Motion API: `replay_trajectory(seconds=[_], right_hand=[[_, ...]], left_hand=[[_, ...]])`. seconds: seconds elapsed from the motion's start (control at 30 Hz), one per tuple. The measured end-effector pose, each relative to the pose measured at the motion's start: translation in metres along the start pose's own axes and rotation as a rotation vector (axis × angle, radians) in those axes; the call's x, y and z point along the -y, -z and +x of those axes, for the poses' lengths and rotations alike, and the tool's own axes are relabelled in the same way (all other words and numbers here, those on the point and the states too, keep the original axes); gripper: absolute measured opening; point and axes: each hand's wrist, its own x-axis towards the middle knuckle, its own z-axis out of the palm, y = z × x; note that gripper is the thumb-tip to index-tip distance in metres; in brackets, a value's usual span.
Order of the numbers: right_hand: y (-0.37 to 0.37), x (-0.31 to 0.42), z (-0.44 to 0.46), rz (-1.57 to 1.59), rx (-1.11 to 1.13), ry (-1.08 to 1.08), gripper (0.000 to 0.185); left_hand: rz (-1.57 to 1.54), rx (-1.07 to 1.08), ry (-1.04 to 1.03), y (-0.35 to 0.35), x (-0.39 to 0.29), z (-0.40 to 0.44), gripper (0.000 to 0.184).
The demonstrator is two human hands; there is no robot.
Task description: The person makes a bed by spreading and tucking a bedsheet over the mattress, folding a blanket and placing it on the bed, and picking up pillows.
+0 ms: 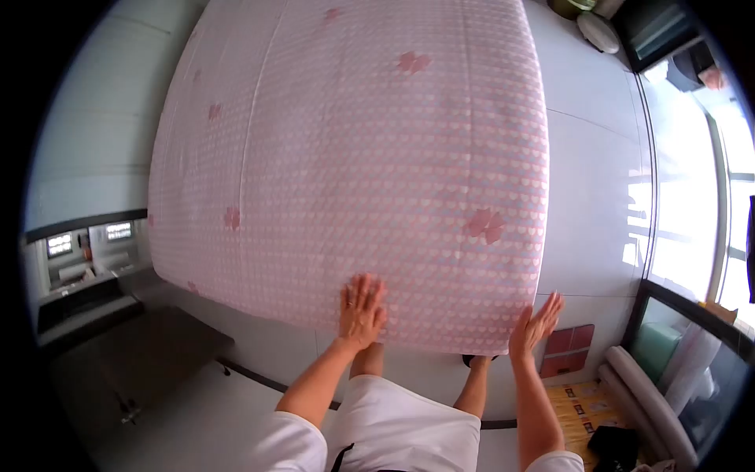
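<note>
A pink sheet (pixel 354 157) with rows of small hearts and darker pink flower shapes covers a large bed-like block in front of me. Near its front edge, my left hand (pixel 362 311) lies on the cloth with fingers spread. My right hand (pixel 536 324) is at the front right corner, fingers stretched out, its palm side towards the sheet's edge. Neither hand holds anything. Faint creases run lengthwise along the sheet.
A dark brown table (pixel 149 366) stands at the lower left. On the right are glass doors (pixel 684 181), a red floor scale or mat (pixel 566 351), a yellow patterned mat (pixel 578 405) and a long pale roll (pixel 645 401). A round pale object (pixel 598 33) lies at the top right.
</note>
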Motion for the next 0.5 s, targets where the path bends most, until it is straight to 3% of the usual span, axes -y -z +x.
replay_trajectory(seconds=[0.17, 0.2, 0.23, 0.3, 0.4, 0.47, 0.5], right_hand=[[-0.042, 0.127, 0.104, -0.049, 0.081, 0.526, 0.055], [-0.057, 0.151, 0.113, -0.197, 0.089, 0.609, 0.055], [-0.066, 0.177, 0.115, -0.209, 0.080, 0.683, 0.054], [-0.095, 0.218, 0.102, -0.252, 0.059, 0.657, 0.056], [-0.112, 0.270, 0.019, -0.404, 0.318, 0.816, 0.060], [-0.118, 0.284, -0.058, -0.641, 0.626, 1.125, 0.057], [-0.104, 0.289, -0.088, -0.450, 0.849, 1.229, 0.051]], left_hand=[[0.065, -0.039, 0.215, 0.001, 0.048, -0.017, 0.062], [0.067, -0.032, 0.255, -0.001, 0.055, -0.026, 0.062], [0.011, -0.021, 0.215, -0.002, 0.063, -0.033, 0.062], [-0.055, -0.012, 0.199, -0.001, 0.084, -0.046, 0.062], [-0.052, -0.094, 0.350, 0.003, 0.121, -0.053, 0.058], [-0.072, -0.266, 0.570, 0.006, 0.154, -0.052, 0.058], [-0.080, -0.278, 0.601, 0.011, 0.166, -0.046, 0.058]])
